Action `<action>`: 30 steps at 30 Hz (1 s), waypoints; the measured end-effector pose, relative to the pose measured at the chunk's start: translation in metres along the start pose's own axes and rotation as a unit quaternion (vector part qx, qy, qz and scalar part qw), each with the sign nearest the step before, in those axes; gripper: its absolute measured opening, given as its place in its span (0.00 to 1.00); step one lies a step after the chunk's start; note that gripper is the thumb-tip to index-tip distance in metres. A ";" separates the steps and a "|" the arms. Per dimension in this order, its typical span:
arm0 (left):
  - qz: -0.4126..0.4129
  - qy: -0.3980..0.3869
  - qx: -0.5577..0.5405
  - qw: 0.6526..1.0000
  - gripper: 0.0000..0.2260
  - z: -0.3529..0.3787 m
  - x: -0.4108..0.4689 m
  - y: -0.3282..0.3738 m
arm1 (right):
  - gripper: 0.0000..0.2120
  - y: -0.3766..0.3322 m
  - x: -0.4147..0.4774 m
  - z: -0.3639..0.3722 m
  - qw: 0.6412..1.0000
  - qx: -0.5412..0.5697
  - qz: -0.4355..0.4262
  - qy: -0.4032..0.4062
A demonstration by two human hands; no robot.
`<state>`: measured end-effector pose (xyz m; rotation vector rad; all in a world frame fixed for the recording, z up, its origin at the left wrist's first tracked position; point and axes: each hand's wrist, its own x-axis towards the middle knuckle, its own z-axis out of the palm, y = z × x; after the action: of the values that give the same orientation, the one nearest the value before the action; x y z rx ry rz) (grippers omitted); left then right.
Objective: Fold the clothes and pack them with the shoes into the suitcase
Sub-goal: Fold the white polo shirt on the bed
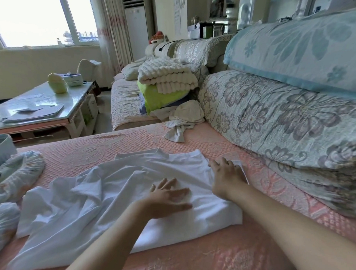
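On the pink cover (92, 150), a white shirt (84, 200) is lying spread out. Its left part is rumpled and trailing toward the near edge, and its right part is already doubled into a thicker, flatter layer. The left hand (169, 198) is resting palm down on that doubled part, fingers straight and slightly spread, gripping nothing. The right hand (225, 173) is lying just beside it at the shirt's right edge, fingers splayed and pointing away. It is pressing on the cloth where a thin white strip is showing beyond the fingertips, and it too is holding nothing. Both forearms are reaching in from the lower edge. Floral cushions (274, 120) are leaning along the right. Farther back a crumpled pale cloth (184, 122) is lying on the cover, well apart from the shirt. Behind it folded blankets (168, 76) are sitting stacked. A glass-topped table (39, 104) is standing at the left.
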<state>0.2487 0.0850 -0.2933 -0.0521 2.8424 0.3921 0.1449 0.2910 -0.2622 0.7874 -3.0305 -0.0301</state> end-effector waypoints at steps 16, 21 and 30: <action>-0.042 0.168 0.062 0.983 0.42 -0.012 0.066 -0.069 | 0.21 -0.019 0.125 0.034 0.992 0.115 0.048 0.017; -0.041 0.226 0.099 0.968 0.34 -0.011 0.074 -0.075 | 0.20 -0.016 0.145 0.051 0.988 0.068 0.000 0.138; -0.123 0.141 0.032 0.982 0.29 -0.022 0.066 -0.091 | 0.20 -0.025 0.145 0.038 0.992 -0.087 0.051 0.072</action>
<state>0.1864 -0.0088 -0.3150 -0.4778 3.0708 0.2560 0.0294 0.1994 -0.3003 0.5923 -2.8774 -0.2227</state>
